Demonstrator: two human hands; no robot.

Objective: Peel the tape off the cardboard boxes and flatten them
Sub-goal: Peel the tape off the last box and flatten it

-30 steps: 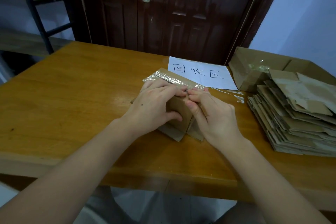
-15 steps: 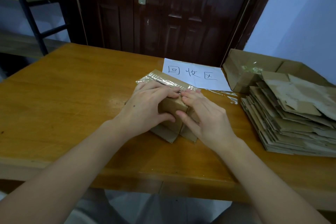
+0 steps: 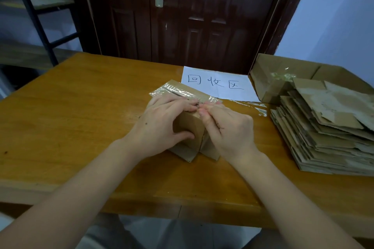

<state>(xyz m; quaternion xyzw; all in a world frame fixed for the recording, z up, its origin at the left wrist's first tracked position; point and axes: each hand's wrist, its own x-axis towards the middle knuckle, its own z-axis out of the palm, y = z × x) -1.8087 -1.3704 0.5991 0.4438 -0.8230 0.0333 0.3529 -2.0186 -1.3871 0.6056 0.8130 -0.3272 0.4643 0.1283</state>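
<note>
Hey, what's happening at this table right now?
A person is working on a small cardboard box on the wooden table. The left hand grips the box while the right hand picks at the clear tape along its top. To the right sits a stack of flattened cardboard, with an open box and a handwritten paper sign behind.

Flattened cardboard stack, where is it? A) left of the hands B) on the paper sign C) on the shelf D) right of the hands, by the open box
D: the stack lies on the table's right side, just in front of the open box.
</note>
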